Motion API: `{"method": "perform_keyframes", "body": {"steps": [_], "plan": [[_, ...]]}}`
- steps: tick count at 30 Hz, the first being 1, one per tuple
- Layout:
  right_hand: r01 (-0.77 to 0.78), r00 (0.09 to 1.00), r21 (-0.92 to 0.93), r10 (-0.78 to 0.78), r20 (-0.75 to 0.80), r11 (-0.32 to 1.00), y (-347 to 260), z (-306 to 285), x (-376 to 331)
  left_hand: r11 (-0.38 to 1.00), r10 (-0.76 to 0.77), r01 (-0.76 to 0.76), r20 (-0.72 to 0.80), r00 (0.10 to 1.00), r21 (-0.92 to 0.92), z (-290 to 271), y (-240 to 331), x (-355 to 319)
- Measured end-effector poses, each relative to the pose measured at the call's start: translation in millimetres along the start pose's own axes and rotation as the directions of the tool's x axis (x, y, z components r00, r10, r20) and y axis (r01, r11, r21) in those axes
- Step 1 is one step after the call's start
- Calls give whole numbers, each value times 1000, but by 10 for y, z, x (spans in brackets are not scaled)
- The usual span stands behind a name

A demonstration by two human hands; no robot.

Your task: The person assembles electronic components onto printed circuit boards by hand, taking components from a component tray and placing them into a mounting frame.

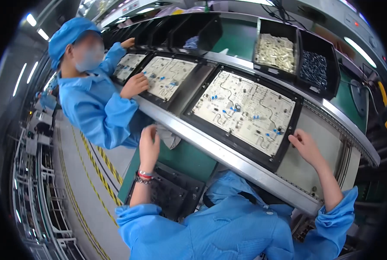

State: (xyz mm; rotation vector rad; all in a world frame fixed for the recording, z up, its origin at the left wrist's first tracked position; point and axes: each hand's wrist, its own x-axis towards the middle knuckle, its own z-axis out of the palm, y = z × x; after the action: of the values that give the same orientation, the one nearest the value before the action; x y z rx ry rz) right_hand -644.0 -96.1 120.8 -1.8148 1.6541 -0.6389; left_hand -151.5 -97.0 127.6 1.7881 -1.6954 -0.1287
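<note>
A pale circuit board (247,102), dotted with blue, black and other small parts, lies in a black carrier frame (257,160) on the conveyor in front of me. My right hand (306,146) is at the frame's right edge, its fingers bent and closed on that edge. Off to the left, my left hand (149,141) is raised beside the conveyor's near rail, above a green surface (193,158). Its thumb stands apart from the fingers, and nothing shows in it. Bracelets circle that wrist.
A co-worker (94,95) in blue stands at left, one hand over a second framed board (169,71). Behind the conveyor sit black bins, one with pale parts (276,52), another with dark parts (313,67). Dark trays (172,188) lie below my left hand. The metal rail (228,149) runs before me.
</note>
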Motion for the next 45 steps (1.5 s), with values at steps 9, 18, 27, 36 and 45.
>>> {"method": "perform_keyframes", "body": {"steps": [9,18,27,36,45], "plan": [[27,997,500,-56,44,865,248,37,141,741,-260,213,-20,965,637,-175,-1608,-1282],[174,984,484,-129,-124,858,560,17,281,957,-118,153,-149,982,246,-484,-1193,-1295],[303,953,339,-294,-77,891,-225,-284,-206,711,701,-645,-223,677,279,-801,1416,-750],[212,964,701,-263,-36,681,-912,193,-1391,457,812,-835,-239,532,-308,-197,2618,-391],[227,822,905,427,-376,359,22,-460,-2038,751,652,-594,175,738,-290,365,2779,23]]}}
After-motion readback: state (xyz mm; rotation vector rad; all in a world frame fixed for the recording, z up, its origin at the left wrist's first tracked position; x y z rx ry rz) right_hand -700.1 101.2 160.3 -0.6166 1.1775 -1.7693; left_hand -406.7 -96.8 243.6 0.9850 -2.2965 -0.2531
